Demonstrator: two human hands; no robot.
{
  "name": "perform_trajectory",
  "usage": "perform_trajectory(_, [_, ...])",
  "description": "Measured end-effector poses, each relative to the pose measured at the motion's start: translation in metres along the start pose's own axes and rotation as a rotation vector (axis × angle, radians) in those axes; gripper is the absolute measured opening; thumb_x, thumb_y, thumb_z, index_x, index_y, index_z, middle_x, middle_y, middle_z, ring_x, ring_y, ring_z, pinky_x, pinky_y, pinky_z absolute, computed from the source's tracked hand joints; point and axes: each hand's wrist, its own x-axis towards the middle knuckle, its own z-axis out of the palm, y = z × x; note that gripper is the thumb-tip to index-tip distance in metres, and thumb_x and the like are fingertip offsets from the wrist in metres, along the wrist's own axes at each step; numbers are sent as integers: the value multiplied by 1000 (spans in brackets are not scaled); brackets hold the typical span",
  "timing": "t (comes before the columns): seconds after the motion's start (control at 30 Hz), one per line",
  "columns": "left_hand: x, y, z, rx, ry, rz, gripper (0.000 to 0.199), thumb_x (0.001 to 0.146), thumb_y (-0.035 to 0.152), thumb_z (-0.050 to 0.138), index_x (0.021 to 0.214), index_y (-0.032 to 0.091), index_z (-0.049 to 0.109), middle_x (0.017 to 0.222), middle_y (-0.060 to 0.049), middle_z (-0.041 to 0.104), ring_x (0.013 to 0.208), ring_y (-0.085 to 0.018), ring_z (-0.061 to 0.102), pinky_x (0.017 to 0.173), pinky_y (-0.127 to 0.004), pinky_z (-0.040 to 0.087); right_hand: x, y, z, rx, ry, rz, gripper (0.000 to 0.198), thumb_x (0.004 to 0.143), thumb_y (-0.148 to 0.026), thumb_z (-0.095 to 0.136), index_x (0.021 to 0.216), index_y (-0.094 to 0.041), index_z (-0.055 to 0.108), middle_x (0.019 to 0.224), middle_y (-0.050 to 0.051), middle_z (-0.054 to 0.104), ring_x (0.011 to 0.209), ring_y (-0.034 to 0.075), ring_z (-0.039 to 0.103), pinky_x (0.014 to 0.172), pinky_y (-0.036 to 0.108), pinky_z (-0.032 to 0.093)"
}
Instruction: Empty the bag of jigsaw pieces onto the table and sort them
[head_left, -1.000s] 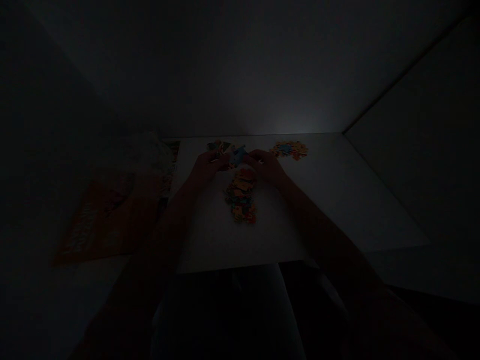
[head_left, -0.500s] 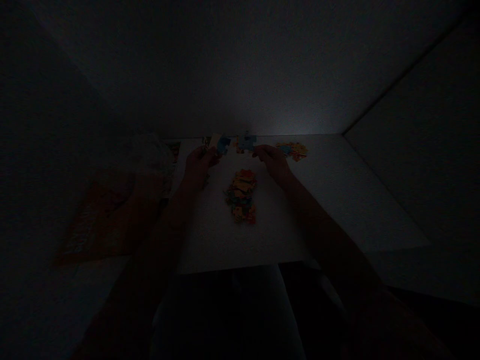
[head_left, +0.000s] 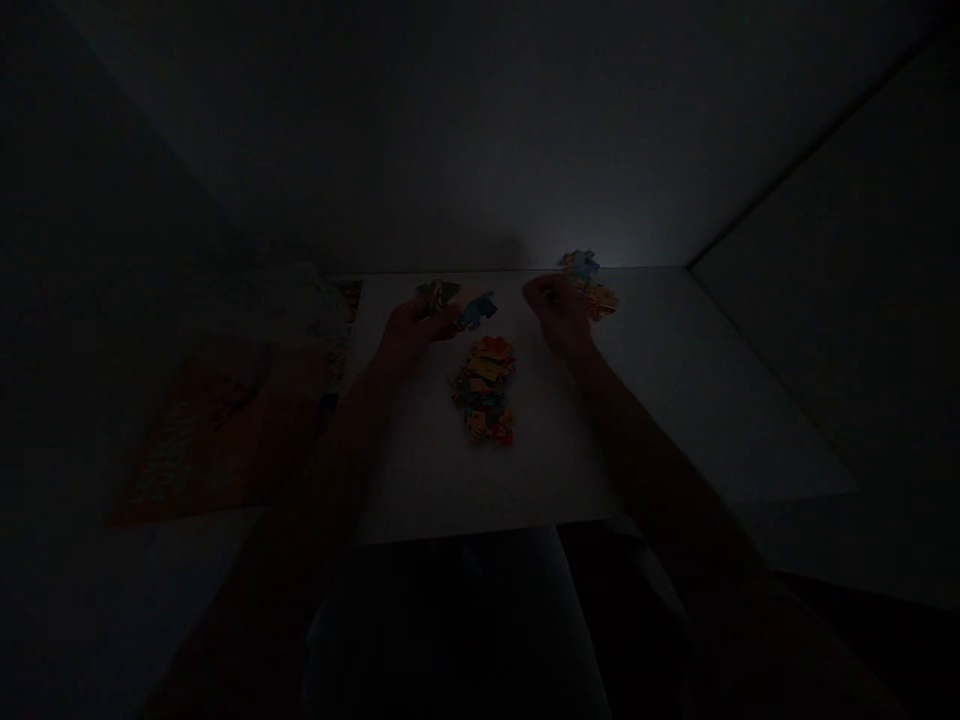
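The scene is very dark. My left hand [head_left: 420, 325] is closed on joined jigsaw puzzle pieces, whose blue part [head_left: 478, 310] sticks out to the right and whose green and white part shows above the fingers. My right hand [head_left: 559, 315] is curled, and a light-blue and yellow puzzle piece [head_left: 580, 263] shows just above its knuckles, seemingly held; the grip itself is hidden. Below and between my hands lies a heap of puzzle pieces [head_left: 486, 385], mostly orange, yellow and green. Another small pile of pieces [head_left: 600, 300] sits just right of my right hand, partly covered by it.
The white table [head_left: 675, 400] meets a wall [head_left: 480, 150] at its back edge. On the left lie an orange printed package [head_left: 217, 430] and a crumpled clear plastic bag [head_left: 292, 305]. A printed picture [head_left: 349, 300] shows partly beside the bag.
The blue piece has gone from between my hands to above my right hand, which has turned and shifted slightly right. My left hand has moved right with its joined pieces, now tilted.
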Motion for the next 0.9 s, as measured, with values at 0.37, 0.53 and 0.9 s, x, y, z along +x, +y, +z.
perform_trajectory(0.37, [6, -3, -3, 51, 76, -2, 55, 99, 70, 101, 113, 19, 85, 126, -16, 89, 112, -32, 90, 103, -45, 76, -8, -26, 22, 231, -163, 63, 65, 92, -95, 84, 85, -32, 72, 90, 5, 79, 93, 29, 70, 92, 48, 59])
perform_trajectory(0.53, [8, -6, -6, 68, 127, 20, 54, 98, 68, 102, 113, 20, 83, 127, -16, 89, 117, -32, 87, 100, -43, 75, -6, -19, 16, 161, -229, 33, 60, 95, -89, 84, 83, -31, 75, 89, 5, 77, 87, 28, 69, 92, 48, 59])
perform_trajectory(0.9, [12, -6, -3, 39, 168, 15, 25, 108, 43, 92, 120, 22, 86, 128, -11, 89, 102, -23, 84, 91, -35, 72, 13, 26, -35, -311, 171, 225, 14, 101, -40, 86, 104, -28, 80, 120, 12, 82, 123, 38, 78, 122, 67, 60])
